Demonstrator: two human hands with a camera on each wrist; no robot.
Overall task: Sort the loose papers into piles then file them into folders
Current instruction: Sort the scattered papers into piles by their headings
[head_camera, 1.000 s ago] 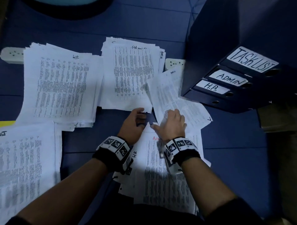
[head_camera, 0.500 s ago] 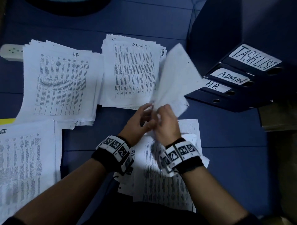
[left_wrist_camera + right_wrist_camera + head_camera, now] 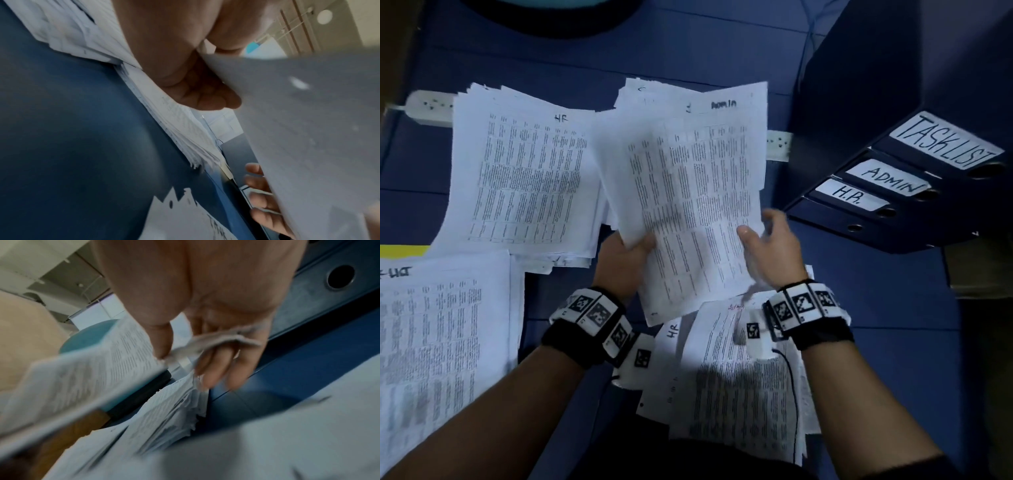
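Left hand (image 3: 625, 260) pinches the sheet's (image 3: 688, 205) lower left edge, holding it up over the Admin pile (image 3: 654, 99). Right hand (image 3: 770, 250) grips the right edge, thumb on top. Half a second ago the sheet's blank back showed; now it's flipped print-up.

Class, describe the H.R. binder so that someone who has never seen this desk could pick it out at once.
Start at the dark stack of binders at the right of the blue surface. Three white spine labels face you; the H.R. binder carries the lowest label, under ADMIN and TASKLIST. One unlabelled spine lies below it.
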